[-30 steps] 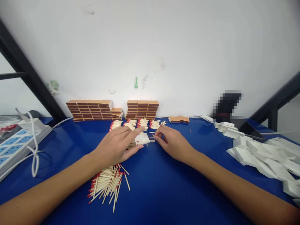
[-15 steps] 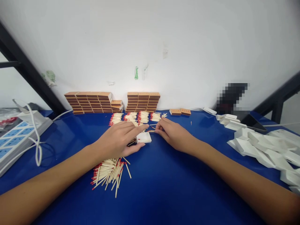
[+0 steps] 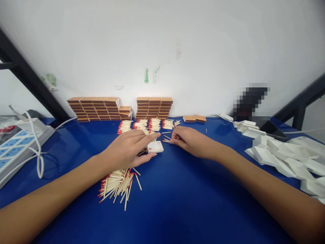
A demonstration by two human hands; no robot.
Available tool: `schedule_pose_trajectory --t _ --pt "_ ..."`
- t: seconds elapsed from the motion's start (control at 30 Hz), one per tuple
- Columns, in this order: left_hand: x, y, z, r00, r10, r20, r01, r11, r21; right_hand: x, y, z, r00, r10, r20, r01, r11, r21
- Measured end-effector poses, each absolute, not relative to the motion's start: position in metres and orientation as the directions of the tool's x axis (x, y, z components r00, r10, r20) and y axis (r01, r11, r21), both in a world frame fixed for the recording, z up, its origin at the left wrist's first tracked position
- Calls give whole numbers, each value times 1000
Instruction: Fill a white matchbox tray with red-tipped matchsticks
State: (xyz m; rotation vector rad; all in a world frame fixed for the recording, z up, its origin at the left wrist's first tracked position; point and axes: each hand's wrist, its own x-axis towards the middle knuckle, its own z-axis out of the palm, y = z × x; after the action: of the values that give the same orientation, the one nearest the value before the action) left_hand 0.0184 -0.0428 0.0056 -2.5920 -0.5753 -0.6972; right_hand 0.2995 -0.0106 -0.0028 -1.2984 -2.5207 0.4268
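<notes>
The left hand (image 3: 129,147) is on the blue table (image 3: 182,203) with its thumb and index finger spread wide, and between them is the small white tray (image 3: 157,146), with a red spot on its left end. The thumb lies along the near side of the tray; if the fingers really press it, I cannot tell. The right hand (image 3: 191,142) makes a narrow pinch, just at the wooden ends of a few loose matches (image 3: 166,137), which lie a little beyond the tray and to its right. Whether one match is already between the fingertips is too small to see. To do this well, I would take each match by the plain end, away from the red head, and lift it almost flat — a steep pull may roll its neighbours apart. The tray looks light, so gentle pressure from the left thumb should be enough; a hard squeeze could bend its walls. Care is needed also around the hands: the bunches (image 3: 154,124) stand close behind the left fingers, and the pile (image 3: 116,186) is just on the near side of the left wrist — a low sleeve of movement there could scatter it.
</notes>
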Motion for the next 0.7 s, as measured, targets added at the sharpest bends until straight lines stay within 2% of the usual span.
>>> schedule_pose_trajectory --t 0.2,0.43,0.6,0.7 --pt "19 -43 6 789 290 542 487 -833 -264 290 -17 -6 -524 833 177 749 550 -370" --pt "19 -43 5 790 298 537 491 -830 -262 289 -20 -5 -524 841 136 759 533 -373" --pt "17 -40 4 794 281 539 481 -833 -274 284 -27 1 -476 814 333 662 581 -474" --pt "16 -39 4 795 279 539 478 -835 -272 281 -30 0 -511 779 363 609 626 -487"
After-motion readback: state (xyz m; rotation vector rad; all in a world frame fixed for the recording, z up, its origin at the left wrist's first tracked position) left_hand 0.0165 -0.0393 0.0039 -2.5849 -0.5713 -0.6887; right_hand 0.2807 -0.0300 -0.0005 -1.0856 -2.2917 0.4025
